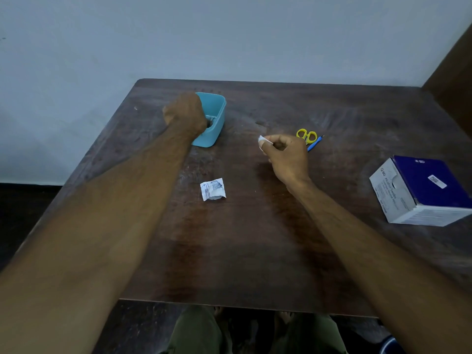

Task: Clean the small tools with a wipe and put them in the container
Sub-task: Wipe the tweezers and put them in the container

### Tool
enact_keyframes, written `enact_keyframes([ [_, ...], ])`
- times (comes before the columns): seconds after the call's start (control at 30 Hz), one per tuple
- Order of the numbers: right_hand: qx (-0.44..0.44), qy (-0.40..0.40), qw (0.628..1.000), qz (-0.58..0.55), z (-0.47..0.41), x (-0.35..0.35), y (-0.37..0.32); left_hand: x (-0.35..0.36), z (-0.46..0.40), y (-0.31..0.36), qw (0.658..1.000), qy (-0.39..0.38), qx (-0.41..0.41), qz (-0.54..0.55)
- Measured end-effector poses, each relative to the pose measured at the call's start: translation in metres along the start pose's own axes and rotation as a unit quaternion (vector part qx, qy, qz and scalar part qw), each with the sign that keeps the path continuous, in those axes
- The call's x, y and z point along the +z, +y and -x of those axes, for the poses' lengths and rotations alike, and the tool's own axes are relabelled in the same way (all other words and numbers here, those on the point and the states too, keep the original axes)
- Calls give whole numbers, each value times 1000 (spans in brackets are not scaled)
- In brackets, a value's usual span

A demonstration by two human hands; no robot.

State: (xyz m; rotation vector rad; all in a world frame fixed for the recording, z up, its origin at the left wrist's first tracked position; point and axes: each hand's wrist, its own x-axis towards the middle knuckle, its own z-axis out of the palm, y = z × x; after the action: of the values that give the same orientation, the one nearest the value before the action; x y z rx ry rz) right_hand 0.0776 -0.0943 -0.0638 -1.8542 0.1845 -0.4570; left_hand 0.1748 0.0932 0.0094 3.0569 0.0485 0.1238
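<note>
A light blue container (217, 108) stands at the far left of the dark wooden table (255, 238). My left hand (185, 112) reaches into it from the left, fingers hidden inside, so I cannot tell whether it holds anything; a thin metal tool shows faintly at the bottom. My right hand (287, 157) hovers mid-table, pinching a small white wipe (263, 141) between thumb and fingers. Just beyond it lie small yellow-handled scissors (306, 135) and a thin blue-handled tool (314, 144).
A torn white wipe wrapper (213, 189) lies in the middle of the table. A blue and white box of alcohol swabs (421, 190) stands at the right edge. A wall runs behind the table, and my knees show below its front edge.
</note>
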Motion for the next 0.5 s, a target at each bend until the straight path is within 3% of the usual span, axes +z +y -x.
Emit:
enact_keyframes([
  [0.5, 13, 6, 1000, -22, 8, -11, -6, -1, 12, -1, 996, 14, -24, 87],
])
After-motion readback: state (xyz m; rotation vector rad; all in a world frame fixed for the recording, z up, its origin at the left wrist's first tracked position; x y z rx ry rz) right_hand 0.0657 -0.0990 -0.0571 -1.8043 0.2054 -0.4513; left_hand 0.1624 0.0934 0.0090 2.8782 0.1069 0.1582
